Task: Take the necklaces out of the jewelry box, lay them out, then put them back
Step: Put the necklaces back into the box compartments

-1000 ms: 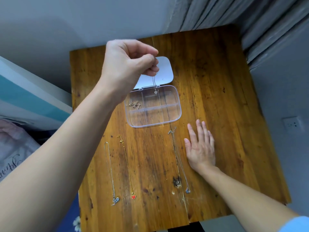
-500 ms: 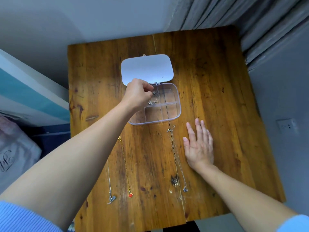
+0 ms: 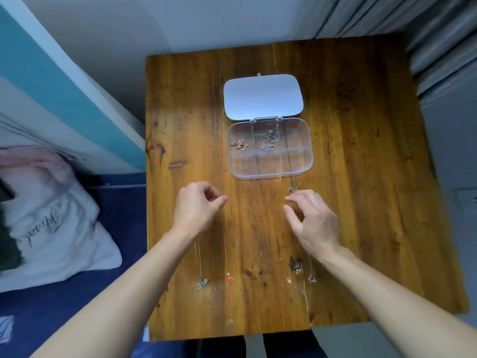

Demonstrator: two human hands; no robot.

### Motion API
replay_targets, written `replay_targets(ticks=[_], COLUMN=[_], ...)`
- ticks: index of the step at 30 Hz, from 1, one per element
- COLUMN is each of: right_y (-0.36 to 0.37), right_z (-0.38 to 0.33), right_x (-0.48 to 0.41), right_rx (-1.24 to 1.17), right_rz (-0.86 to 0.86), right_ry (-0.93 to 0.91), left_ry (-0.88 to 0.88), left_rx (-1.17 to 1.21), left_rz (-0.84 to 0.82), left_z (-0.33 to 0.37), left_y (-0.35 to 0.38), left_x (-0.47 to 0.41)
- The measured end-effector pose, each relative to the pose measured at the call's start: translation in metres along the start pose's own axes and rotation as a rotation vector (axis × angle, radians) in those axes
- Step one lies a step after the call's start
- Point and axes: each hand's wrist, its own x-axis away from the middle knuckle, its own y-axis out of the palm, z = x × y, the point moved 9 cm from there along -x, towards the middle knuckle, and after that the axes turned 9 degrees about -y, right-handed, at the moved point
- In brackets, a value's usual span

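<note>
Necklaces (image 3: pixel 268 140) in open box (image 3: pixel 296 166); hands above table (image 3: pixel 361 177).

The left hand (image 3: pixel 198 210) covers the upper chains of two necklaces; the right hand (image 3: pixel 313 223) hides most of a third; whether either hand's fingers pinch a chain is unclear.

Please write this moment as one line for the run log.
phase: putting back | box: open, two necklaces inside | table: three necklaces left | left hand: at middle chain | right hand: at right chain
</note>
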Motion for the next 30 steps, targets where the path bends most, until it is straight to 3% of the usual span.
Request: replay_targets(ticks=[4, 6, 20, 24, 30], right_y=[0.050, 0.070, 0.107, 0.097, 0.039], right_z=[-0.058, -0.083, -0.109, -0.096, -0.083], right_x=[0.004, 0.007, 0.016, 0.022, -0.002], right_rx=[-0.090, -0.069, 0.195, -0.008, -0.500], right_rz=[-0.363, -0.451, -0.664, -0.601, -0.285], right_ry=[-0.008, -0.017, 0.087, 0.179, 0.389], left_ry=[-0.132, -0.156, -0.193, -0.232, -0.292], left_rx=[-0.053, -0.059, -0.059, -0.117, -0.070], left_rz=[-0.006, 0.047, 0.009, -0.032, -0.146], left_z=[-0.065, -0.082, -0.109, -0.112, -0.115], left_y=[0.009, 0.001, 0.003, 0.012, 0.024], left_x=[0.021, 0.024, 0.026, 0.027, 0.020])
